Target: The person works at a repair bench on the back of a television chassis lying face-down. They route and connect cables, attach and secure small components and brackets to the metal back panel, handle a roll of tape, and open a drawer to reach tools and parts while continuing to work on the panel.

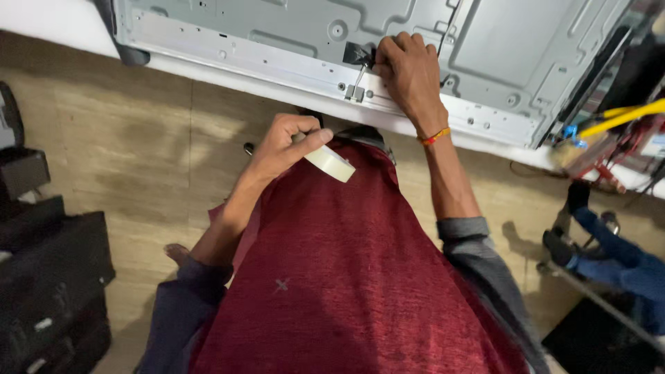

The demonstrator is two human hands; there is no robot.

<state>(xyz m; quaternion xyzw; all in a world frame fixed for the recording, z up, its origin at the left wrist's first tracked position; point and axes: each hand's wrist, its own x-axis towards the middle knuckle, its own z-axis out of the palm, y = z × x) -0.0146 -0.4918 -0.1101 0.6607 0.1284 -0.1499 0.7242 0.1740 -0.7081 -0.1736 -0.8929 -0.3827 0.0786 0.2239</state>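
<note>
Right hand (410,69) hides the panel (291,34) spot it presses.

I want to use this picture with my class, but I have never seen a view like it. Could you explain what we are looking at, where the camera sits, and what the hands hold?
The camera sits on a person's head and looks down past a red shirt. No machine works here, only two bare hands. The left hand holds a roll of pale tape. The right hand presses on a black patch on a large grey metal panel, which lies on a white table.
</note>
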